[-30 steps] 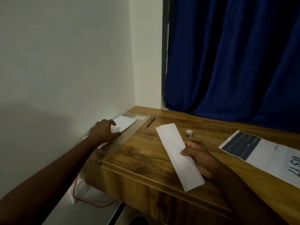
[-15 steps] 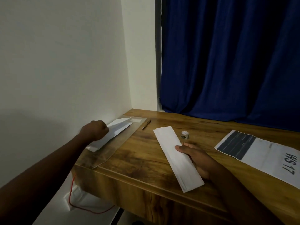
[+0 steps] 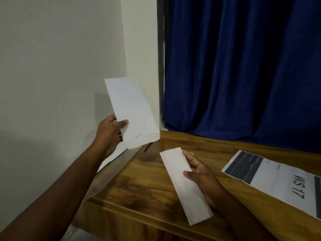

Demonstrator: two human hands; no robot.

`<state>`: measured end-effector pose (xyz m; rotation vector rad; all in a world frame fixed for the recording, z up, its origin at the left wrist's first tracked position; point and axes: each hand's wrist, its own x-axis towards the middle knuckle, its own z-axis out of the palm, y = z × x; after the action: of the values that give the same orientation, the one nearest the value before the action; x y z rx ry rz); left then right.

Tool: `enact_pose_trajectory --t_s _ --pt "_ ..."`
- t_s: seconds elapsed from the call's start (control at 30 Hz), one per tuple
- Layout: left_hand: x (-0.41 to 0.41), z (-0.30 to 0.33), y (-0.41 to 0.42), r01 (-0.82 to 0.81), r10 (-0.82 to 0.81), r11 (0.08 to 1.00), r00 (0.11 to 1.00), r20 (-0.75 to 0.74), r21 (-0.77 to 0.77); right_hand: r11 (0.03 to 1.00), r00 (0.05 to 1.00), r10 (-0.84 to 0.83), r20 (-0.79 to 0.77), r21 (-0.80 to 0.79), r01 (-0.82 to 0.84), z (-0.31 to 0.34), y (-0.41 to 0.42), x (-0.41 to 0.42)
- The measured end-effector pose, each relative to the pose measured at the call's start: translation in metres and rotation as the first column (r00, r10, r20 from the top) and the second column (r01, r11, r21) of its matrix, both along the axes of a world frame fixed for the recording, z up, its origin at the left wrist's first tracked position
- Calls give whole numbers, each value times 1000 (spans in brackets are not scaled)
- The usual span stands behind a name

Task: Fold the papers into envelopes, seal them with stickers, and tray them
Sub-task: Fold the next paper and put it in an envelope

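Note:
My left hand (image 3: pixel 109 134) grips a white sheet of paper (image 3: pixel 132 112) by its lower left edge and holds it upright in the air, in front of the wall corner. A long folded white paper (image 3: pixel 184 185) lies slanted over the wooden table (image 3: pixel 142 185), and my right hand (image 3: pixel 201 176) holds it by its right edge, thumb on top. A clear flat tray (image 3: pixel 112 173) lies along the table's left edge by the wall, with some white paper (image 3: pixel 112 157) in it. The sticker roll is hidden behind my right hand.
A printed sheet marked "WS 17" (image 3: pixel 278 180) lies at the right of the table. A pen (image 3: pixel 147 146) peeks out below the lifted paper. A blue curtain (image 3: pixel 243 66) hangs behind the table, and a white wall (image 3: pixel 52 66) stands at the left.
My left hand has lifted a sheet from the tray up into the air. My right hand stays on the folded paper and has shifted its grip.

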<state>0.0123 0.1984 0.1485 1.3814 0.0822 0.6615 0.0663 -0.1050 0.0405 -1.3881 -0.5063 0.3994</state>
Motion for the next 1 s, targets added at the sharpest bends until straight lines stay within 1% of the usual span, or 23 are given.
enact_pose_trajectory --t_s 0.07,0.13,0.2,0.27,0.37,0.43,0.53,0.6,0.7,0.73,0.83,0.87,0.9,1.0 --pt "9 -12 -28 118 -113 981 993 44 -156 993 993 -119 -10 -4 118 3 -6 1" --pt "19 -24 -57 212 -190 933 976 102 -290 979 978 -202 -57 27 204 7 -15 5" --pt "31 -32 -86 276 -239 887 960 143 -370 970 971 -232 -50 63 235 14 -28 11" --pt "45 -37 -113 318 -276 852 948 160 -416 970 972 -235 29 71 233 25 -44 19" --pt "68 -42 -151 382 -352 798 923 154 -467 959 943 -282 175 32 280 41 -67 32" --pt "84 -44 -175 425 -408 766 901 147 -482 937 908 -344 239 19 350 47 -79 43" --pt "107 -45 -205 460 -465 710 875 136 -533 868 822 -481 305 38 494 48 -97 62" --pt "119 -45 -221 455 -457 680 876 153 -575 818 752 -542 376 33 574 45 -106 71" --pt "130 -50 -234 453 -452 656 876 166 -603 757 652 -576 494 21 653 34 -113 78" --pt "132 -53 -235 470 -471 632 864 177 -616 744 622 -578 528 29 667 30 -114 79" --pt "132 -56 -233 532 -532 520 814 233 -668 727 543 -565 621 64 683 26 -113 77" --pt "132 -56 -233 545 -538 502 805 251 -672 724 527 -559 640 67 687 26 -112 75" --pt "131 -55 -232 548 -534 503 805 258 -669 720 522 -551 651 55 691 26 -111 74" --pt "128 -53 -236 538 -526 552 817 235 -637 708 515 -507 691 -7 706 25 -106 68"
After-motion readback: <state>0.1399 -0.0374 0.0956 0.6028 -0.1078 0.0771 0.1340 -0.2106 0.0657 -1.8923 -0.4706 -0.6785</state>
